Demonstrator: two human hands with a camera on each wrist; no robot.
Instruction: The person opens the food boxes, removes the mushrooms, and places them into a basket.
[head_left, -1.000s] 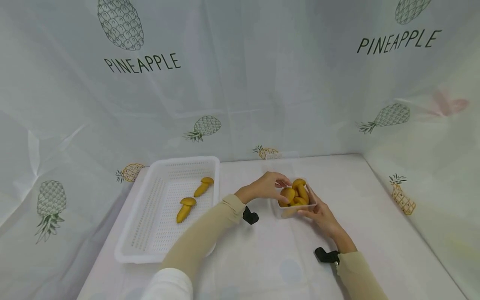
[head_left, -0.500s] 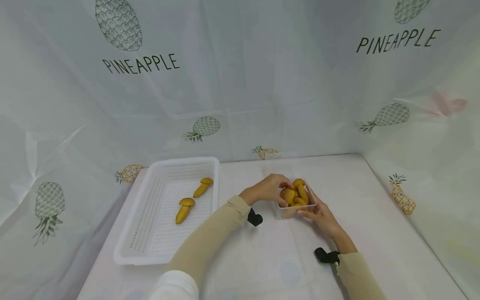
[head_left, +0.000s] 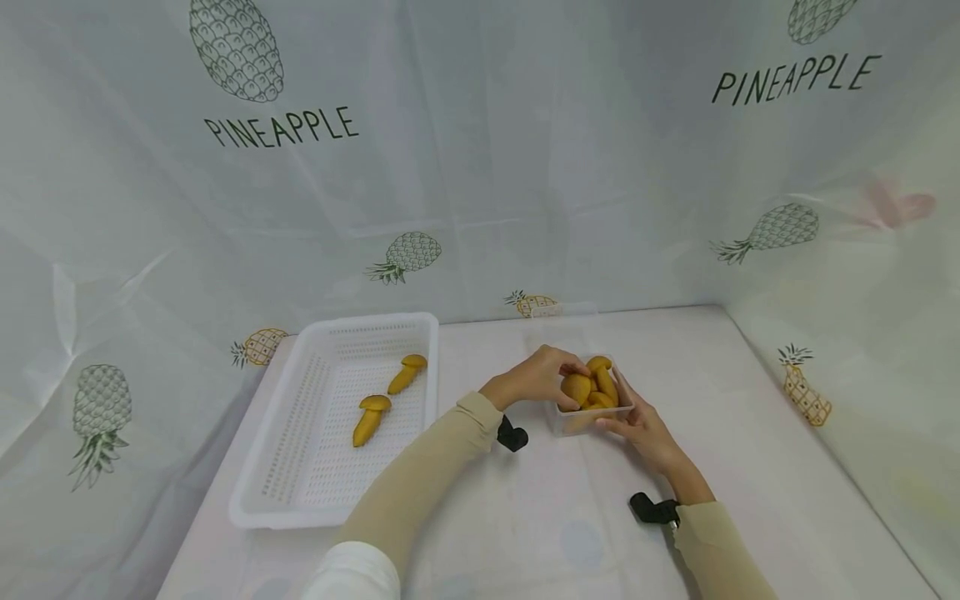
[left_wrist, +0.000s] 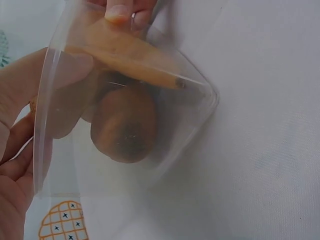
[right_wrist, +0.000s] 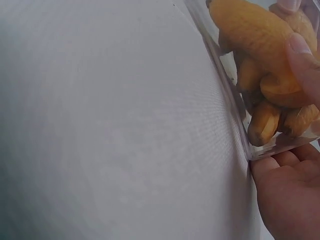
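A clear plastic box (head_left: 577, 423) on the table is filled with several yellow-brown mushrooms (head_left: 604, 383) with rounded caps. My left hand (head_left: 534, 377) reaches over the box's left rim and pinches one mushroom (head_left: 576, 389) by its cap between thumb and fingers. In the left wrist view its thumb (left_wrist: 75, 67) shows through the clear wall. From the right side my right hand (head_left: 647, 432) grips the box, thumb on the near wall and fingers along the right wall. Through the box in the right wrist view, mushroom stems (right_wrist: 265, 122) lie crowded together.
A white perforated basket (head_left: 262, 467) stands at the left with two mushrooms (head_left: 367, 421) lying in it. The box's clear lid (head_left: 566, 321) extends behind it toward the back curtain (head_left: 480, 167). Black wrist cameras (head_left: 652, 508) sit on both wrists.
My left hand has moved slightly to the right and its fingers have closed in on the mushroom inside the box. The right hand stays on the box.
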